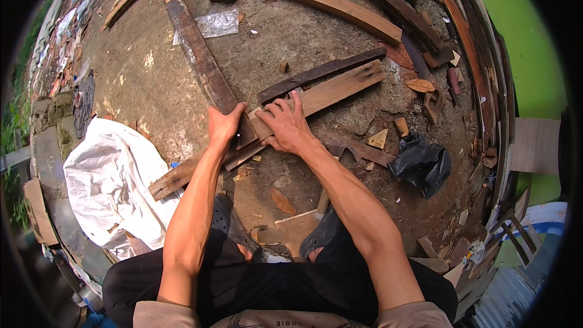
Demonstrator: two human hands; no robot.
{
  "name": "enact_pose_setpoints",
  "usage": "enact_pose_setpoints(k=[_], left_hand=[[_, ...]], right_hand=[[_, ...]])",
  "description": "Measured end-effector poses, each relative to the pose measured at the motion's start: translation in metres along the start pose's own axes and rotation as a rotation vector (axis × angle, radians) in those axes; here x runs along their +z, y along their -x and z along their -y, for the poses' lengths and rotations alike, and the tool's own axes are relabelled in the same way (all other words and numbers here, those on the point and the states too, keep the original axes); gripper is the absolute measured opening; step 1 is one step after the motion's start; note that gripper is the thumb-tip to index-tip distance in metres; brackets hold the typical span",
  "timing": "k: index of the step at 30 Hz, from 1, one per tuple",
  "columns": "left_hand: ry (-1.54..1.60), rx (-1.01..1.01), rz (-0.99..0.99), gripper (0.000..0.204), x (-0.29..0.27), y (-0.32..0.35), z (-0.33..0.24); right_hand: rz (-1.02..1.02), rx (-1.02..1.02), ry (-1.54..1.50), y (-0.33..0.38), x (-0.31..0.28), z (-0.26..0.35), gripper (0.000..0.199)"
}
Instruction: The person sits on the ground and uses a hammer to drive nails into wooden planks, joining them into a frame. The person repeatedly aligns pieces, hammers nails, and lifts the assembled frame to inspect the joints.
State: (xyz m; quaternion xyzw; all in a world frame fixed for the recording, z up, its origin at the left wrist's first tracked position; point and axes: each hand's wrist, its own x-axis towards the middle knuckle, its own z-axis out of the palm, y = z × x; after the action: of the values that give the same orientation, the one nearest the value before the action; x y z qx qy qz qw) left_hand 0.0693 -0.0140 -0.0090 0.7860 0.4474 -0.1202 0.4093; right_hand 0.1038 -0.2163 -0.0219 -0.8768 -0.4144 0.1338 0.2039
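Note:
My left hand (225,125) is closed around the near end of a long dark plank (203,61), which stretches away toward the far left. Beside it, my right hand (286,125) lies across a lighter wooden board (343,88), its fingers spread over the top and the thumb at the near edge. The board's lower left part (176,176) passes beneath the dark plank and my left forearm. A thin dark strip of wood (322,74) lies along the board's far side. The fingers of my left hand are partly hidden.
A white sack (112,176) lies at left. At right are a black plastic bag (422,163), a handsaw with a wooden handle (432,106) and wood scraps. Long beams (316,1) lie at the back, near clear plastic (217,23). A green wall (522,36) bounds the right.

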Motion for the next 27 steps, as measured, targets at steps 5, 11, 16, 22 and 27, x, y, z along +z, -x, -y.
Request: enact_pose_setpoints(k=[5,11,16,22,27], left_hand=[[-0.052,-0.006,-0.011,0.093,0.002,0.0,0.0],[-0.063,-0.006,-0.028,0.092,0.001,0.007,-0.005],[-0.085,-0.016,-0.014,0.096,0.002,0.01,-0.009],[-0.079,-0.005,0.009,0.1,0.002,-0.002,0.003],[-0.039,0.029,-0.062,0.098,0.007,0.013,-0.006]], right_hand=[[-0.01,0.014,0.005,0.001,0.001,0.001,0.08],[-0.01,0.011,0.002,0.0,0.001,0.002,0.08],[-0.006,0.017,0.015,-0.001,0.0,0.002,0.081],[0.008,0.001,0.029,-0.004,-0.002,0.003,0.082],[0.024,0.001,0.043,-0.004,-0.002,-0.001,0.082]])
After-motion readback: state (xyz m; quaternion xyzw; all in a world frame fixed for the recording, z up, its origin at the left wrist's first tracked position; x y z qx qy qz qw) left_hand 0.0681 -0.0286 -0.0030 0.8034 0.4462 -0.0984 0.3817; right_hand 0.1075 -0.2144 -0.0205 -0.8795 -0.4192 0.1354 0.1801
